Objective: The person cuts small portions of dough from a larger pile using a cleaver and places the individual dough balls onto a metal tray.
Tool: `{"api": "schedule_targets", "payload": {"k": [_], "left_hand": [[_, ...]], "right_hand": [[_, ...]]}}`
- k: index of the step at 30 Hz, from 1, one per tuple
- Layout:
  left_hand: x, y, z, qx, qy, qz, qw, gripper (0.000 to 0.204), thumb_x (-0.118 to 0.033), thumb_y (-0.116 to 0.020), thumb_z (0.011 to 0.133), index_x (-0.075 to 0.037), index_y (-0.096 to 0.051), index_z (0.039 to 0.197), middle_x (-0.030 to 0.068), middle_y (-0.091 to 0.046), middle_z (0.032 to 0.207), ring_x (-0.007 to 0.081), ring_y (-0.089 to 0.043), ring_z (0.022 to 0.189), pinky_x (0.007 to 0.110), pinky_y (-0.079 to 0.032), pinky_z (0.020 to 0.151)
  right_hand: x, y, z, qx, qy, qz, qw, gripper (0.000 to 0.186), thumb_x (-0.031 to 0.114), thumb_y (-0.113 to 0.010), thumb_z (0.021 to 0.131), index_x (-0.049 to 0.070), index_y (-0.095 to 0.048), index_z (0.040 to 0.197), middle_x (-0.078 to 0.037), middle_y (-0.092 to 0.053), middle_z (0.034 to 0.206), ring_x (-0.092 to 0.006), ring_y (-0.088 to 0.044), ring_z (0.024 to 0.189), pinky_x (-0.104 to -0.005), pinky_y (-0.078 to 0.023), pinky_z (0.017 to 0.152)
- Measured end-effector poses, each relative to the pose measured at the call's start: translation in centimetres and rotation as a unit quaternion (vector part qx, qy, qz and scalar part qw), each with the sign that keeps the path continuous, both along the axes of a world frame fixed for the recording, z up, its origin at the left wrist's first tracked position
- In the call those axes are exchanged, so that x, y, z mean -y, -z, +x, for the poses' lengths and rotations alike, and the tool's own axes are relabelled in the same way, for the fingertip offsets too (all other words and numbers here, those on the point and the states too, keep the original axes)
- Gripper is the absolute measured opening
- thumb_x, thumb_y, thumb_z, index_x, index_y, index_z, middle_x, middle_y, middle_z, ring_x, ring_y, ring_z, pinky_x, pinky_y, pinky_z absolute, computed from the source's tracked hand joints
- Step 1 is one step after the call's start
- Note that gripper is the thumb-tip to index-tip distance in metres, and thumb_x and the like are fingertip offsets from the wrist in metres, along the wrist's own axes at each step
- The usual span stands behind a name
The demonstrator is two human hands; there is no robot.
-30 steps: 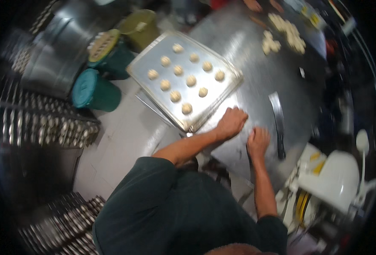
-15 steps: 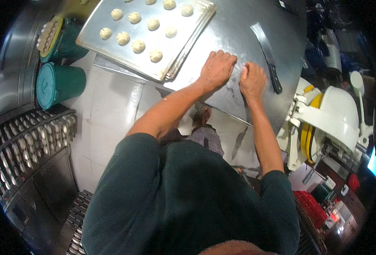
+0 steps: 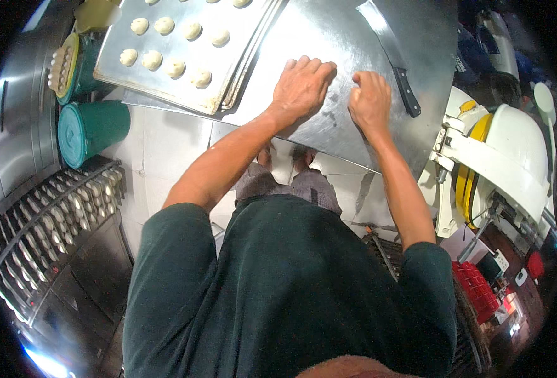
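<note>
My left hand (image 3: 300,85) lies palm down on the steel table (image 3: 329,38), fingers stretched out and close together. Nothing shows under it. My right hand (image 3: 369,101) rests just to its right with the fingers curled under; whether it holds anything is hidden. A long knife with a black handle (image 3: 393,58) lies on the table just right of my right hand. To the left of my left hand a metal baking tray (image 3: 228,69) carries several small pale dough pieces (image 3: 176,67).
Two teal buckets (image 3: 92,126) stand on the floor at the left, beside a rack of metal moulds (image 3: 45,227). A white machine with a yellow part (image 3: 499,157) stands at the right. Red crates (image 3: 477,290) sit lower right.
The view has tipped down toward my body and the floor. Both hands stay side by side on the table near its front edge; the right hand's fingers have curled in.
</note>
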State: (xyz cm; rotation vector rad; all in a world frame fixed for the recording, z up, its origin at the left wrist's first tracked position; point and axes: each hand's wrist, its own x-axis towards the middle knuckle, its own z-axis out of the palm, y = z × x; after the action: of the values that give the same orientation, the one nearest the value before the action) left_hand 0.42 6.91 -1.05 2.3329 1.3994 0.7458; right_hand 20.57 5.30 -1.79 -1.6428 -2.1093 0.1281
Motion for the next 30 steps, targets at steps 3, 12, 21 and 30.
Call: {"api": "schedule_targets", "payload": {"k": [3, 12, 21, 30], "left_hand": [[0.6, -0.6, 1.3, -0.033, 0.016, -0.082, 0.996, 0.016, -0.022, -0.062, 0.096, -0.014, -0.068, 0.109, 0.0079, -0.068, 0.100, 0.0273, -0.061, 0.093, 0.044, -0.043, 0.082], [-0.2, -0.3, -5.6, -0.033, 0.036, -0.118, 0.992, 0.026, -0.017, -0.063, 0.097, -0.008, -0.065, 0.121, 0.0154, -0.071, 0.100, 0.0351, -0.065, 0.091, 0.047, -0.048, 0.086], [-1.5, 0.7, 0.3, 0.002, 0.001, -0.063, 0.998, 0.023, -0.019, -0.060, 0.098, -0.013, -0.063, 0.120, 0.0125, -0.072, 0.106, 0.0324, -0.070, 0.096, 0.047, -0.054, 0.082], [-2.1, -0.7, -4.5, -0.068, -0.043, -0.164, 0.983, 0.030, -0.027, -0.064, 0.098, -0.010, -0.064, 0.122, 0.0185, -0.073, 0.097, 0.0334, -0.070, 0.096, 0.045, -0.055, 0.085]], "right_hand": [[-0.3, -0.1, -0.3, -0.013, -0.001, 0.001, 1.000, 0.019, 0.011, -0.060, 0.081, 0.011, -0.063, 0.100, -0.008, -0.064, 0.098, -0.0309, -0.056, 0.093, -0.0461, -0.041, 0.085], [6.9, -0.4, 5.0, -0.003, -0.073, -0.048, 0.996, 0.018, 0.010, -0.059, 0.080, 0.009, -0.062, 0.098, -0.009, -0.062, 0.096, -0.0314, -0.056, 0.096, -0.0461, -0.041, 0.084], [-1.3, -0.2, -0.1, -0.002, 0.023, 0.003, 1.000, 0.017, 0.010, -0.059, 0.082, 0.011, -0.062, 0.098, -0.007, -0.064, 0.097, -0.0307, -0.059, 0.095, -0.0461, -0.043, 0.085], [7.6, -0.1, 4.7, -0.006, -0.057, -0.057, 0.997, 0.015, 0.012, -0.060, 0.080, 0.010, -0.062, 0.095, -0.008, -0.061, 0.095, -0.0311, -0.056, 0.092, -0.0452, -0.042, 0.083]]}}
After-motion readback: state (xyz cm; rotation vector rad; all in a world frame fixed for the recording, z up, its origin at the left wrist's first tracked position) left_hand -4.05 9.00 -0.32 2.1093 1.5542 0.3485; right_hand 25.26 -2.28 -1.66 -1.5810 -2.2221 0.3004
